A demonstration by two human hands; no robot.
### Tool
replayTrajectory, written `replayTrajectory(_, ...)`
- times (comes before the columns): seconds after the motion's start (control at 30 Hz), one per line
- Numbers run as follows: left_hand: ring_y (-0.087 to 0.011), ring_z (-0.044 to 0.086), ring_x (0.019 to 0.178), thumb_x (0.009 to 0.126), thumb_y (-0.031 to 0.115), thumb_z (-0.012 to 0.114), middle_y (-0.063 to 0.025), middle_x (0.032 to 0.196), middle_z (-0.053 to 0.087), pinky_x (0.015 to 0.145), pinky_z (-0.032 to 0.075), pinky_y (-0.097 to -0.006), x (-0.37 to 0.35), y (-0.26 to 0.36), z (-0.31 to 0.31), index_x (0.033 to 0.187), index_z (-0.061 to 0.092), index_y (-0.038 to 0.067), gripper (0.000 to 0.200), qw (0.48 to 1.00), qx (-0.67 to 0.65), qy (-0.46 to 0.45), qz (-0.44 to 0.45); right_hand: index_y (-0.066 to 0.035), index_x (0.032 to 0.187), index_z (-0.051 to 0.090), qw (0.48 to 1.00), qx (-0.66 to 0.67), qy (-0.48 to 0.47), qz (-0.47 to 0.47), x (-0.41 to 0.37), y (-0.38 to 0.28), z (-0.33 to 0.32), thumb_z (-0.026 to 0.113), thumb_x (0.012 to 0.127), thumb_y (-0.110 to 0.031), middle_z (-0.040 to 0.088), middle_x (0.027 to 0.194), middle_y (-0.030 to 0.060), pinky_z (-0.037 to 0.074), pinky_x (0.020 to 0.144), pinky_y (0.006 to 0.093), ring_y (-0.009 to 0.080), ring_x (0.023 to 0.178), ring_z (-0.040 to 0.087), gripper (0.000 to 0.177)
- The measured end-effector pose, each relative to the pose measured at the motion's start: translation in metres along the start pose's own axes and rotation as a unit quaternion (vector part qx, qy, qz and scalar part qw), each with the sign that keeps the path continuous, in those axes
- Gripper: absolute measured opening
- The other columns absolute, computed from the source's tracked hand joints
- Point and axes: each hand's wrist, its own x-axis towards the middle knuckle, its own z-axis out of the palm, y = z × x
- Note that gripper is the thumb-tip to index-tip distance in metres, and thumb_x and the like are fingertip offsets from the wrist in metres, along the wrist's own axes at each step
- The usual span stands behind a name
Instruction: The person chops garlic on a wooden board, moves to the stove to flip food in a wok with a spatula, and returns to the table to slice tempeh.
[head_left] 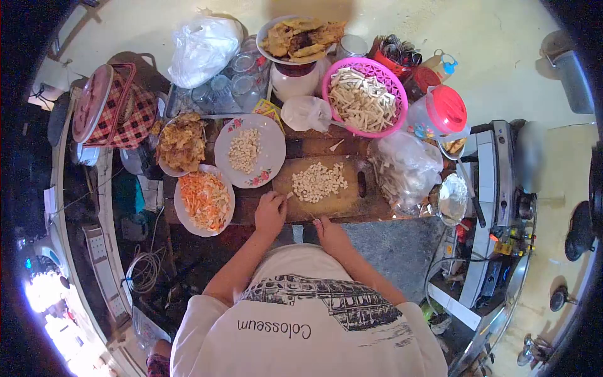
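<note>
Small white diced pieces [319, 182] lie in a heap on a wooden cutting board [286, 173]. My left hand [272, 210] is closed at the board's lower left edge, and a small pale piece shows at its fingertips. At the front edge of the board, my right hand [325, 227] is closed around something thin, perhaps a knife, mostly hidden. Behind and left of the board, a floral plate [223, 151] holds more diced pieces. A pink basket [402, 94] of pale cut strips stands at the back right.
On the left are a plate [180, 204] of shredded orange and white vegetables and a bowl of fried food [181, 143]. A plastic bag [408, 166] lies right of the board. Glass jars [244, 85] stand behind. A stove [504, 169] is at the right.
</note>
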Motion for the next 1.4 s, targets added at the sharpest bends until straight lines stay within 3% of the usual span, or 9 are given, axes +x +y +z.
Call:
replayTrajectory(0.07, -0.0306, 0.055, 0.097, 0.076, 0.013, 0.061, -0.0117, 0.098, 0.058, 0.082, 0.046, -0.0391, -0.001, 0.0, 0.001, 0.091, 0.064, 0.005, 0.017, 1.0, -0.004, 0.004, 0.0, 0.0, 0.099, 0.047, 1.0, -0.011, -0.024, 0.004, 0.002, -0.002, 0.0, 0.033, 0.095, -0.036, 0.06, 0.079, 0.0281, 0.045, 0.069, 0.0551, 0.0455, 0.077, 0.059, 0.038)
replayTrajectory(0.37, -0.0344, 0.056, 0.088, 0.078, 0.012, 0.059, -0.0157, 0.093, 0.056, 0.077, 0.047, -0.0396, 0.0, -0.002, 0.003, 0.091, 0.063, 0.002, 0.017, 1.0, -0.023, 0.0, -0.001, -0.001, 0.093, 0.048, 0.999, -0.02, 0.027, -0.014, 0.012, -0.01, 0.009, 0.032, 0.096, -0.036, 0.06, 0.076, 0.0275, 0.045, 0.062, 0.0541, 0.0445, 0.071, 0.058, 0.039)
replayTrajectory(0.57, -0.0332, 0.057, 0.088, 0.078, 0.012, 0.059, -0.0151, 0.093, 0.057, 0.077, 0.047, -0.0392, 0.0, -0.003, 0.003, 0.09, 0.063, 0.002, 0.017, 1.0, -0.009, -0.003, -0.001, -0.001, 0.095, 0.048, 0.999, -0.043, -0.003, -0.006, 0.003, -0.007, 0.004, 0.033, 0.096, -0.035, 0.06, 0.072, 0.0258, 0.045, 0.061, 0.0527, 0.0442, 0.069, 0.058, 0.038)
replayTrajectory(0.67, -0.0332, 0.057, 0.088, 0.078, 0.012, 0.06, -0.0151, 0.093, 0.058, 0.078, 0.047, -0.0391, 0.0, -0.007, 0.006, 0.09, 0.063, 0.002, 0.017, 0.999, -0.033, 0.008, 0.02, -0.001, 0.094, 0.048, 0.999, -0.029, 0.024, -0.038, 0.007, 0.0, 0.014, 0.034, 0.095, -0.035, 0.059, 0.07, 0.0255, 0.046, 0.061, 0.0523, 0.0442, 0.068, 0.058, 0.037)
replayTrajectory(0.87, -0.0333, 0.057, 0.088, 0.078, 0.012, 0.059, -0.0156, 0.092, 0.058, 0.079, 0.047, -0.04, 0.0, -0.003, 0.002, 0.089, 0.063, 0.002, 0.015, 0.999, -0.042, 0.017, 0.001, -0.001, 0.097, 0.049, 0.999, -0.026, 0.04, -0.01, 0.007, -0.005, 0.014, 0.036, 0.095, -0.034, 0.06, 0.073, 0.0258, 0.045, 0.062, 0.0528, 0.0436, 0.07, 0.059, 0.035)
replayTrajectory(1.07, -0.0342, 0.056, 0.089, 0.078, 0.014, 0.06, -0.0163, 0.092, 0.059, 0.081, 0.046, -0.04, 0.001, -0.004, 0.0, 0.092, 0.061, 0.002, 0.018, 0.999, -0.051, 0.002, -0.001, -0.001, 0.098, 0.049, 0.999, -0.05, 0.002, -0.002, 0.004, -0.011, 0.008, 0.034, 0.095, -0.036, 0.06, 0.073, 0.0259, 0.046, 0.063, 0.0528, 0.0438, 0.072, 0.059, 0.037)
replayTrajectory(1.17, -0.0336, 0.057, 0.087, 0.078, 0.009, 0.06, -0.0143, 0.089, 0.058, 0.075, 0.047, -0.0394, 0.0, -0.009, 0.007, 0.088, 0.061, 0.003, 0.012, 0.997, -0.039, 0.044, 0.043, -0.001, 0.098, 0.049, 0.998, -0.03, 0.036, -0.044, 0.008, -0.011, 0.011, 0.034, 0.095, -0.037, 0.06, 0.073, 0.0256, 0.046, 0.062, 0.0527, 0.0441, 0.071, 0.059, 0.038)
replayTrajectory(1.4, -0.0331, 0.056, 0.087, 0.077, 0.009, 0.059, -0.0143, 0.09, 0.058, 0.076, 0.046, -0.0398, -0.006, -0.011, 0.007, 0.089, 0.061, 0.003, 0.013, 0.997, -0.053, 0.046, 0.015, -0.002, 0.095, 0.05, 0.998, -0.058, 0.019, -0.022, 0.001, -0.013, 0.009, 0.035, 0.095, -0.036, 0.06, 0.072, 0.0249, 0.046, 0.061, 0.0525, 0.0432, 0.068, 0.059, 0.037)
